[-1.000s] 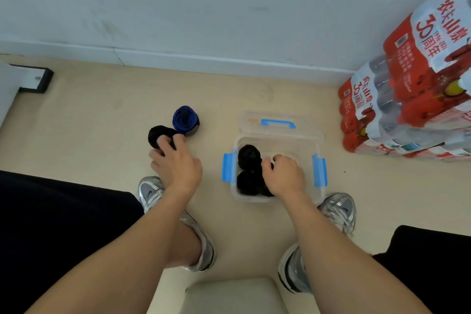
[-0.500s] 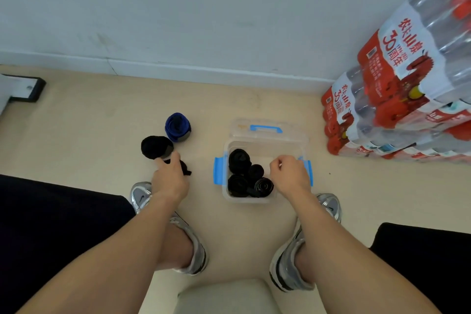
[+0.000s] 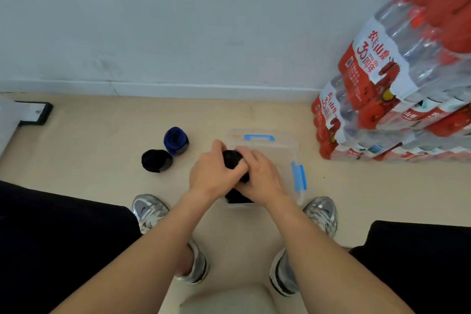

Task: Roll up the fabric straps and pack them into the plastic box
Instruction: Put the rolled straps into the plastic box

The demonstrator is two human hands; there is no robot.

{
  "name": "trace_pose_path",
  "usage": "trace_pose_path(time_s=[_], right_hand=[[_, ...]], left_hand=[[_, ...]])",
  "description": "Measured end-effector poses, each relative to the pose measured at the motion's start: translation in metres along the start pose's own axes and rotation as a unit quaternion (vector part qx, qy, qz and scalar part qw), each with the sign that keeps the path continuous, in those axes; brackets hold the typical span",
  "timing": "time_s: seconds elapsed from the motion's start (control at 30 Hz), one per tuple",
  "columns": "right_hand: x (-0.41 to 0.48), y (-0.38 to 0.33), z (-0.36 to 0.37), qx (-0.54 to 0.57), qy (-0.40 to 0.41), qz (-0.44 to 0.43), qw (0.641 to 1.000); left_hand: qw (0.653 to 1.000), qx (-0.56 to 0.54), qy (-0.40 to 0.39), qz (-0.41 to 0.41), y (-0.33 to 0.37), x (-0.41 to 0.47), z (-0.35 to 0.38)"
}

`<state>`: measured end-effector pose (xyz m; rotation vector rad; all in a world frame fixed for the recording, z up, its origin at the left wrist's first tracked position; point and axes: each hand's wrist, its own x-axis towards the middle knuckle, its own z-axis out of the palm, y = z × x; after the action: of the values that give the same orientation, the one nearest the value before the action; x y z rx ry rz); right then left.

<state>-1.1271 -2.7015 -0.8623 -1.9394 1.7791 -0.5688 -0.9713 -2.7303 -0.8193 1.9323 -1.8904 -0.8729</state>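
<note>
– Starting nearest, what lies by the feet?
– The edge of a pale seat (image 3: 229, 301) at the very bottom. Beyond it are two silver sneakers, the left sneaker (image 3: 150, 209) and the right sneaker (image 3: 321, 214), planted on the beige floor (image 3: 89, 140).
– And the hands?
– They meet over the plastic box (image 3: 293, 158), which stands on the floor between the feet. The left hand (image 3: 214, 173) and the right hand (image 3: 262, 176) each curl their fingers round one black rolled strap (image 3: 232, 158), gripped between them above the box.
– Anything inside it?
– Dark packed straps (image 3: 238, 197) show against its near wall, under the wrists; how many, I cannot tell. A blue clip (image 3: 299, 177) sits on the right wall.
– Farther out?
– The clear lid (image 3: 259, 137), with its blue handle, is just behind the box. Left of the box, apart from it, a loose black roll (image 3: 156, 160) lies on the floor touching a blue roll (image 3: 175, 141). Stacked water-bottle packs (image 3: 382, 109) rise at the right, against the white wall (image 3: 204, 20).
</note>
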Motion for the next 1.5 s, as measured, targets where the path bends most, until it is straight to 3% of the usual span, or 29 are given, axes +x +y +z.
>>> trace_pose_path(time_s=[0.1, 0.3, 0.47, 0.57, 0.63, 0.77, 0.9, 1.03, 1.2, 1.3, 1.37, 1.43, 1.5], right_hand=[[-0.011, 0.023, -0.012, -0.013, 0.013, 0.054, 0.998], [-0.023, 0.065, -0.023, -0.015, -0.047, 0.184, 0.982], [-0.010, 0.066, -0.006, 0.006, -0.079, 0.200, 0.977], [-0.001, 0.071, 0.007, -0.033, -0.088, 0.225, 0.970], [0.004, 0.077, 0.015, 0.015, -0.102, 0.275, 0.956], [0.011, 0.086, 0.029, 0.112, -0.096, 0.367, 0.918], [0.013, 0.080, 0.043, 0.145, -0.074, 0.359, 0.919], [0.016, 0.072, 0.053, 0.108, -0.110, 0.311, 0.938], [0.021, 0.070, 0.041, 0.100, -0.134, 0.367, 0.915], [0.016, 0.056, 0.034, -0.067, 0.004, 0.363, 0.930], [0.012, 0.043, 0.032, -0.104, 0.051, 0.327, 0.938], [0.006, 0.033, 0.034, -0.120, 0.033, 0.282, 0.951], [0.001, 0.026, 0.037, -0.127, 0.006, 0.227, 0.966]], left_hand=[[0.993, 0.009, -0.100, 0.066, -0.007, -0.003, 0.007], [0.935, 0.221, -0.204, 0.186, -0.033, -0.002, 0.027], [0.916, 0.240, -0.254, 0.197, -0.043, -0.005, 0.043], [0.916, 0.230, -0.268, 0.193, -0.039, 0.005, 0.046], [0.930, 0.183, -0.265, 0.175, -0.036, 0.012, 0.044], [0.961, 0.160, -0.144, 0.173, -0.043, 0.016, 0.041], [0.977, 0.072, -0.189, 0.067, -0.046, 0.016, 0.048], [0.974, 0.105, -0.189, 0.061, -0.042, 0.019, 0.044], [0.993, 0.072, -0.007, 0.089, -0.053, 0.025, 0.027], [0.990, 0.081, 0.115, -0.020, -0.072, 0.044, 0.011], [0.972, 0.123, 0.155, -0.126, -0.095, 0.059, -0.001], [0.959, 0.137, 0.115, -0.218, -0.122, 0.069, -0.013], [0.957, 0.130, 0.033, -0.256, -0.148, 0.073, -0.022]])
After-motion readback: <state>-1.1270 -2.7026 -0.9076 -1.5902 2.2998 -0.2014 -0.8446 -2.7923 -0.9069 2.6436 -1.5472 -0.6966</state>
